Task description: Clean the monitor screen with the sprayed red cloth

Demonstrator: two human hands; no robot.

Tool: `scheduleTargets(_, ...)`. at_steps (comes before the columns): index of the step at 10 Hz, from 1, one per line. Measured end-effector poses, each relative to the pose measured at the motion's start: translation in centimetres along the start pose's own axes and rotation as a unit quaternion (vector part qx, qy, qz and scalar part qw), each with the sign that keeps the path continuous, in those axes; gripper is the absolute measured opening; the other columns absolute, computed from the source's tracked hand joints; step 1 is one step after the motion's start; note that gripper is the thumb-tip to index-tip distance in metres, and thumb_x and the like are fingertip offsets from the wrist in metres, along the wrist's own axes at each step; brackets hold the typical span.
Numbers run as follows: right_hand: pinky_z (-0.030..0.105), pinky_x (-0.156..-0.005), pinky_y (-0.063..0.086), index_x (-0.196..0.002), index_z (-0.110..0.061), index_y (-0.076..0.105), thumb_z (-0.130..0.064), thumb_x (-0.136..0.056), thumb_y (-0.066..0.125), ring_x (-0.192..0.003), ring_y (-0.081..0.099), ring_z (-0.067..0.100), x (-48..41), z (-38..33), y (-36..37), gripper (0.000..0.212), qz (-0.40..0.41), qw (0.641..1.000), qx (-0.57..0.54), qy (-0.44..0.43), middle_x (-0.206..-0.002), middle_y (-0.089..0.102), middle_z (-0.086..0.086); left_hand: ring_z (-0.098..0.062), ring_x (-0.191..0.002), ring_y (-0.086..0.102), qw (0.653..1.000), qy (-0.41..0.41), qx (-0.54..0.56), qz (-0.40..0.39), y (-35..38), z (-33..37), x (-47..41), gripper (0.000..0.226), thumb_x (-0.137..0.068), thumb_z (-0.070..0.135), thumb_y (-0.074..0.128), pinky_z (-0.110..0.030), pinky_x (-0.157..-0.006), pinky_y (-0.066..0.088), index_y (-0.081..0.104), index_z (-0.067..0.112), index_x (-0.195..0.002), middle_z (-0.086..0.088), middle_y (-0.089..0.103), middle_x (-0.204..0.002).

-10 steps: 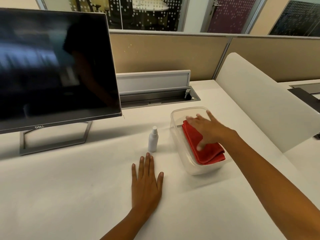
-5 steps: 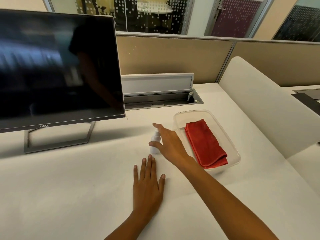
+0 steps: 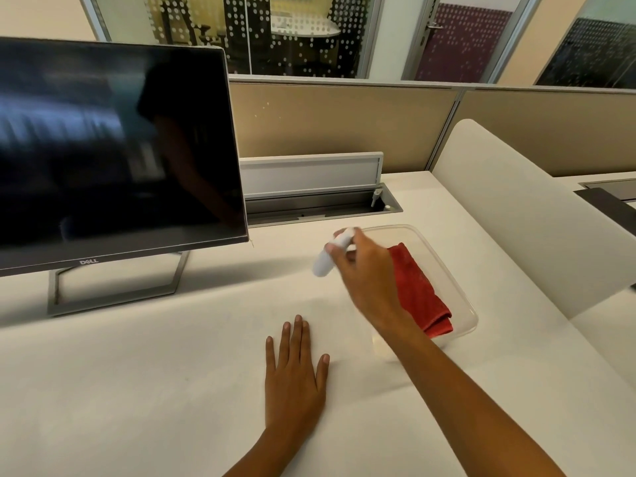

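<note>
A dark monitor (image 3: 113, 149) with a grey stand stands at the left of the white desk. A folded red cloth (image 3: 418, 290) lies in a clear plastic tray (image 3: 461, 294) to the right. My right hand (image 3: 364, 277) is shut on a small white spray bottle (image 3: 328, 258), lifted off the desk and tilted, just left of the tray and partly in front of the cloth. My left hand (image 3: 296, 370) lies flat on the desk, fingers apart, holding nothing.
An open cable trough with a raised grey lid (image 3: 311, 175) runs behind the tray. A white curved divider (image 3: 523, 215) rises on the right, and beige partition panels (image 3: 344, 122) close the back of the desk.
My right hand left the red cloth, moved left to the standing spray bottle, took hold of it and lifted it, tilted, off the desk. The left hand stayed flat.
</note>
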State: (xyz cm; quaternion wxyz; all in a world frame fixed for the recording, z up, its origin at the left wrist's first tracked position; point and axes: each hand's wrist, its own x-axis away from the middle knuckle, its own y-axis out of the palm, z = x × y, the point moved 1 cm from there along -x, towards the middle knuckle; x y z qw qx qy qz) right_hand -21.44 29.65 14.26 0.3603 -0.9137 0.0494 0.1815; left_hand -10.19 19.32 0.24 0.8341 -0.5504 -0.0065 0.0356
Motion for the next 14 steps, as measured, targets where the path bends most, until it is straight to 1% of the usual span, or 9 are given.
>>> scheduleTargets(1,0.001,-0.066,0.047,-0.114,-0.007,0.061,-0.034,-0.095,0.06,-0.085,0.066,0.014,-2.3,1.1,-3.3,0.032,0.147,0.989,-0.01,0.015,-0.104,0.071,0.007,-0.019,-0.147,-0.008,1.0,0.011,0.009,0.017,-0.1,0.0,0.2,0.071,-0.09,0.055,-0.001,-0.043,-0.117,-0.009,-0.003,0.018,-0.151,0.003,-0.006,-0.16)
scheduleTargets(2,0.019,-0.078,0.056,-0.12,-0.008,0.059,-0.035,-0.096,0.058,-0.095,0.068,0.02,-3.7,2.5,-4.4,0.037,0.16,0.984,0.017,0.074,-0.113,0.069,0.01,-0.021,-0.148,-0.002,1.0,0.016,0.006,0.025,-0.2,0.1,0.2,0.07,-0.091,0.053,0.004,-0.042,-0.117,-0.007,0.004,0.016,-0.151,0.001,0.001,-0.16)
scheduleTargets(3,0.038,-0.092,0.057,-0.125,-0.004,0.056,-0.035,-0.097,0.057,-0.105,0.066,0.027,-4.8,4.9,-3.8,0.042,0.078,0.984,0.062,0.147,-0.123,0.066,0.013,-0.02,-0.148,-0.004,1.0,0.019,0.001,0.025,-0.3,0.1,0.2,0.072,-0.09,0.054,-0.001,-0.043,-0.117,-0.007,0.003,0.016,-0.151,0.001,-0.001,-0.16)
scheduleTargets(6,0.045,-0.111,0.041,-0.136,-0.002,0.048,-0.033,-0.098,0.056,-0.127,0.053,0.032,-6.1,7.3,0.2,0.049,-0.125,0.967,0.104,0.198,-0.139,0.055,0.016,-0.017,-0.147,-0.014,1.0,0.012,0.001,0.014,-0.3,0.1,0.2,0.072,-0.088,0.055,-0.004,-0.042,-0.117,-0.011,-0.006,0.019,-0.15,0.004,-0.009,-0.16)
scheduleTargets(9,0.043,-0.105,0.046,-0.131,0.002,0.051,-0.027,-0.1,0.05,-0.117,0.059,0.033,-5.0,8.6,1.3,0.042,-0.109,0.976,0.087,0.169,-0.127,0.062,0.018,-0.016,-0.147,-0.011,0.999,0.014,0.002,0.031,0.0,-0.1,0.2,0.071,-0.09,0.054,0.0,-0.042,-0.117,-0.01,-0.001,0.018,-0.151,0.004,-0.006,-0.16)
scheduleTargets(11,0.043,-0.082,0.048,-0.129,-0.007,0.043,-0.033,-0.099,0.05,-0.096,0.062,0.035,-4.9,8.3,0.8,0.04,-0.119,0.977,0.121,0.129,-0.107,0.065,0.017,-0.018,-0.147,-0.006,0.999,0.016,0.003,0.038,0.0,0.0,0.1,0.069,-0.092,0.052,0.006,-0.041,-0.117,-0.007,0.005,0.017,-0.151,0.003,0.001,-0.16)
scheduleTargets(12,0.045,-0.087,0.052,-0.13,-0.011,0.042,-0.031,-0.097,0.055,-0.098,0.063,0.034,-4.7,7.9,0.3,0.041,-0.112,0.981,0.081,0.139,-0.109,0.065,0.015,-0.018,-0.147,-0.006,0.999,0.016,0.008,0.043,0.0,0.0,0.2,0.069,-0.092,0.051,0.006,-0.04,-0.117,-0.007,0.006,0.017,-0.151,0.003,0.001,-0.16)
scheduleTargets(13,0.043,-0.1,0.05,-0.134,-0.015,0.044,-0.029,-0.097,0.058,-0.111,0.061,0.03,-4.4,7.1,-0.3,0.042,-0.062,0.988,0.035,0.135,-0.126,0.062,0.012,-0.02,-0.147,0.002,0.998,0.012,0.012,0.054,-0.2,0.1,0.2,0.067,-0.093,0.049,0.011,-0.039,-0.116,-0.004,0.013,0.015,-0.151,0.002,0.009,-0.16)
scheduleTargets(14,0.036,-0.1,0.047,-0.134,-0.015,0.047,-0.03,-0.098,0.056,-0.117,0.06,0.028,-4.3,6.8,-0.6,0.04,-0.008,0.992,0.015,0.123,-0.134,0.06,0.008,-0.02,-0.147,0.002,0.998,0.013,0.013,0.053,0.2,0.0,0.2,0.067,-0.093,0.049,0.01,-0.039,-0.116,-0.005,0.013,0.015,-0.151,0.003,0.008,-0.159)
